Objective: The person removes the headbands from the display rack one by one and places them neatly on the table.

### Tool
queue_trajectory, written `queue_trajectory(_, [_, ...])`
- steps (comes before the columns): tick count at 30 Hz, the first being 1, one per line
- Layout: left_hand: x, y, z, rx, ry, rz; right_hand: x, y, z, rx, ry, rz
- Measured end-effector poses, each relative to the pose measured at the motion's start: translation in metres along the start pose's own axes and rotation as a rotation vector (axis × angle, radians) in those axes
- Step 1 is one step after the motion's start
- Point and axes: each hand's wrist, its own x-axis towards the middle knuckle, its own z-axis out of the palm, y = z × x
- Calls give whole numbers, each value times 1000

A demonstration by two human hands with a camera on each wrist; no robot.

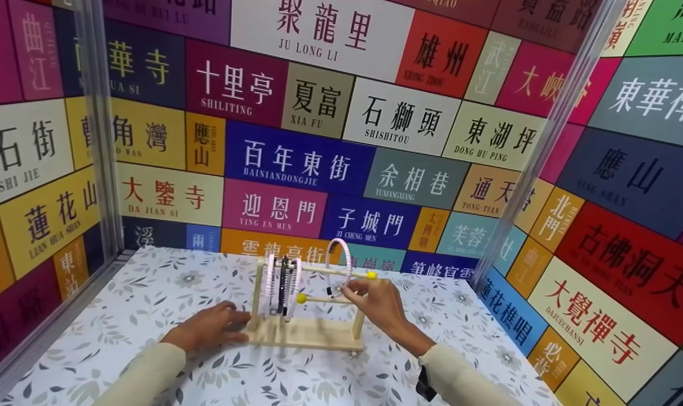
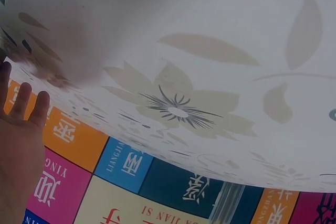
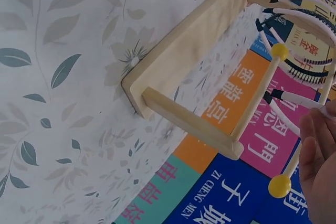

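Note:
A wooden headband rack (image 1: 307,334) stands on the table, with a flat base, two uprights and rods tipped with yellow balls (image 1: 301,298). Several headbands (image 1: 285,285), pale pink and black, hang at its left end. My right hand (image 1: 383,304) pinches a pale pink headband (image 1: 349,260) with black tips near the rack's right end; the right wrist view shows this headband (image 3: 299,99) around the rod area, between finger and thumb. At the rack's left end, my left hand (image 1: 208,327) holds the base by its end. The left wrist view shows only some fingers (image 2: 39,108).
A white cloth with a leaf pattern (image 1: 166,287) covers the table. Behind it and at both sides rise walls of coloured panels with lettering (image 1: 296,160). Clear posts (image 1: 100,129) stand at the corners.

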Motion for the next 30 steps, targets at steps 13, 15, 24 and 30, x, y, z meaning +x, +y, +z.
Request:
queue_trajectory(13, [0,-1,0,46,15,46,-4,23,-25,-25,42,37])
queue_trajectory(15, [-1,0,0,38,6,26,-4,26,-30,-32,51,53])
queue_trajectory(24, [-5,-2,0,16,6,-1,-6,46,-47,-61,54,172])
queue_trajectory(30, [-5,0,1,2,10,-1,-10,62,-55,-55,62,228])
